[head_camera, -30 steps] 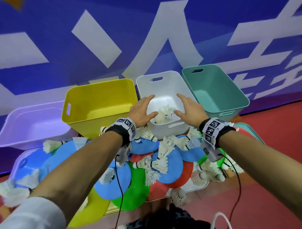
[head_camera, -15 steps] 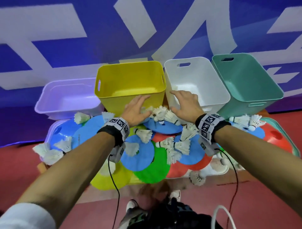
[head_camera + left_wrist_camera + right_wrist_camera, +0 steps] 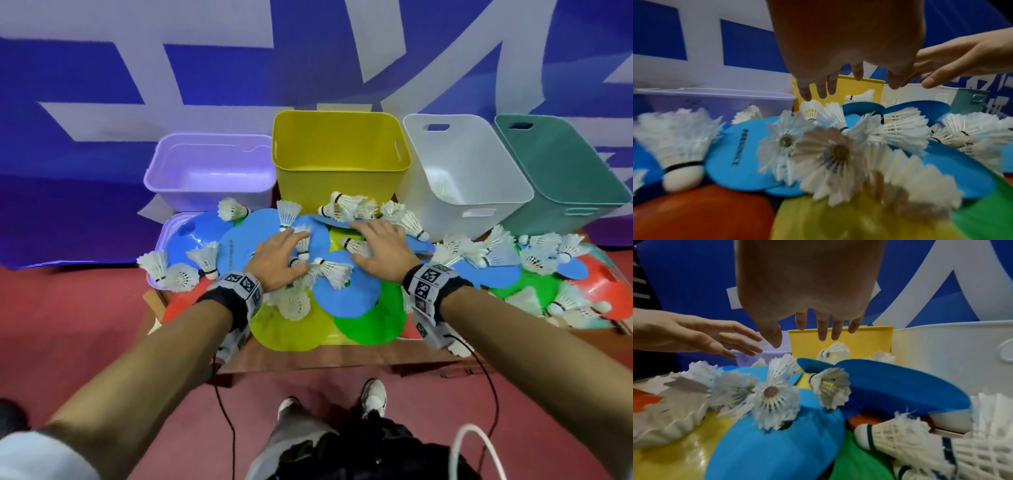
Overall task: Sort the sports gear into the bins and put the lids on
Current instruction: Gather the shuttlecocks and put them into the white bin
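Note:
Several white shuttlecocks [image 3: 334,272] lie scattered over flat blue [image 3: 346,294], green [image 3: 373,317], yellow [image 3: 291,329] and red [image 3: 606,291] discs on a low table. Behind stand a lilac bin [image 3: 209,171], a yellow bin [image 3: 339,150], a white bin [image 3: 462,171] with a shuttlecock inside, and a teal bin [image 3: 561,171]. My left hand [image 3: 279,257] hovers just over the pile, fingers spread and straight [image 3: 818,91]. My right hand [image 3: 380,246] is beside it, palm down, fingers extended [image 3: 826,331] above a shuttlecock [image 3: 831,387]. Neither hand holds anything.
Lids lie under the disc pile: a lilac one [image 3: 168,233] at the left and a teal one [image 3: 616,274] at the right. A blue and white banner [image 3: 308,68] backs the bins. Red floor, my shoes [image 3: 373,397] and cables [image 3: 226,411] lie below the table's front edge.
Both hands have drawn back from over the white bin to the middle of the pile, in front of the yellow bin. The head view has shifted left and tilted down.

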`<state>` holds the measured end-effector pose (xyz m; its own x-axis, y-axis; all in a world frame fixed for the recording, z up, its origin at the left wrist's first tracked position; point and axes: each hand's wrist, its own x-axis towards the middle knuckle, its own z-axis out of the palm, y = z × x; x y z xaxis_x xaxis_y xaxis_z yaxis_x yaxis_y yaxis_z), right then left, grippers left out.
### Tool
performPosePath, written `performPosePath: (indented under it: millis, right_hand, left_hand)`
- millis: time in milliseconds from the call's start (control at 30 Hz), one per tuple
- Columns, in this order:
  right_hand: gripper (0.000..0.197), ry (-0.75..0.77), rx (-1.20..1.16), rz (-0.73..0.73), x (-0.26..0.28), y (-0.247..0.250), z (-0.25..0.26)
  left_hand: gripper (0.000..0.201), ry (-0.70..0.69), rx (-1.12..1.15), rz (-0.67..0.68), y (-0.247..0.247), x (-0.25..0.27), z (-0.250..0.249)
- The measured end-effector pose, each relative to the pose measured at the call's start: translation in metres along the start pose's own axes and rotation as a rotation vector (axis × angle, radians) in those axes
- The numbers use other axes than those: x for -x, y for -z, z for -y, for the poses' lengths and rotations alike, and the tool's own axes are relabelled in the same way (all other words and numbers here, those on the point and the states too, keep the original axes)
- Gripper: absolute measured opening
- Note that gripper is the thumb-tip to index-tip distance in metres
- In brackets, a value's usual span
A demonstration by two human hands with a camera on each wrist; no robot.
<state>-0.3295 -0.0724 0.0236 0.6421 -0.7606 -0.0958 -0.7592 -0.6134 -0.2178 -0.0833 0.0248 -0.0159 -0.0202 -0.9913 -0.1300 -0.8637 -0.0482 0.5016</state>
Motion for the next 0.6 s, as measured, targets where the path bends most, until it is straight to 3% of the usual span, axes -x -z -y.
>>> performPosePath:
  millis: [100, 600]
  right_hand:
    - [0.066, 0.034, 0.017, 0.064, 0.001, -0.018, 0.015]
    - [0.073, 0.072, 0.063, 0.200, -0.006, -0.057, 0.045]
  left_hand:
    - [0.084, 0.026, 0.012, 0.021, -0.007, 0.021, 0.015]
    - [0.064, 0.145, -0.117, 0.089, -0.015, 0.041, 0.034]
